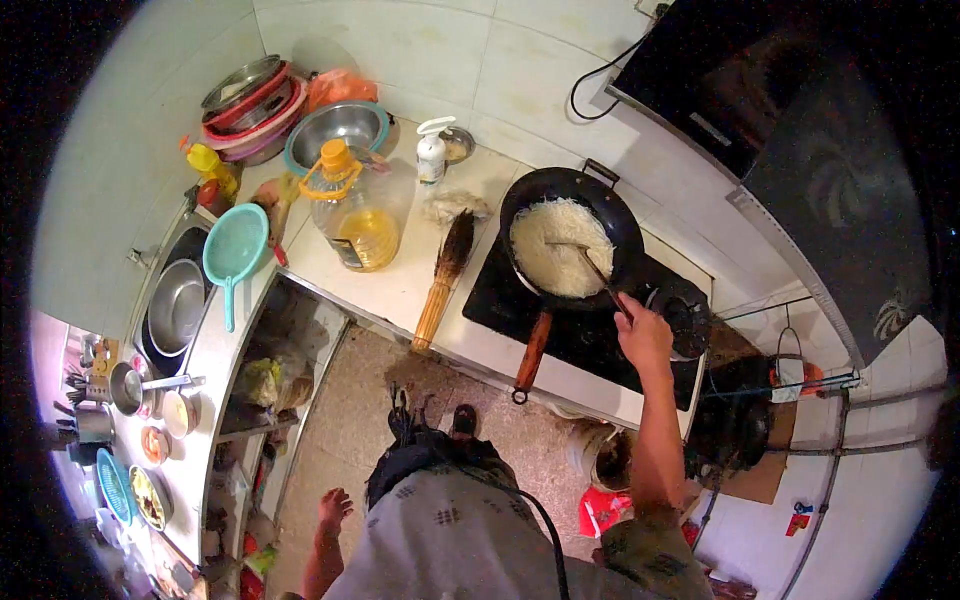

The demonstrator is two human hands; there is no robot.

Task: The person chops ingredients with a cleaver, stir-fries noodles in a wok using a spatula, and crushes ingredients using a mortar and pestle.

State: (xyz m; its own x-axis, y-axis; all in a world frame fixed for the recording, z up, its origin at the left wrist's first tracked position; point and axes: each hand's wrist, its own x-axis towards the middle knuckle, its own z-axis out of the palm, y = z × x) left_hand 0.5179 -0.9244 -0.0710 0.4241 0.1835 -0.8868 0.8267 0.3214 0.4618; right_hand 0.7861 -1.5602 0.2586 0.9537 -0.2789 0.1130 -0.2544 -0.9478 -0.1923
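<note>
My right hand (643, 328) is closed around the handle of a cooking spatula (597, 272), whose head dips into a black wok (625, 215). In the wok lies pale white food that looks like rice (548, 222), with liquid around it. The wok sits on a black gas stove (580, 340), its wooden handle (533, 350) pointing toward me. Low at my left side hangs my left hand (335, 508), holding nothing, its fingers loosely apart.
A bamboo brush (442, 290), an oil jug (362, 225) and a white pump bottle (431, 152) stand or lie left of the stove. Farther left are a steel basin (345, 125), a green strainer (237, 245) and a sink (160, 330). A range hood (800, 230) overhangs at right.
</note>
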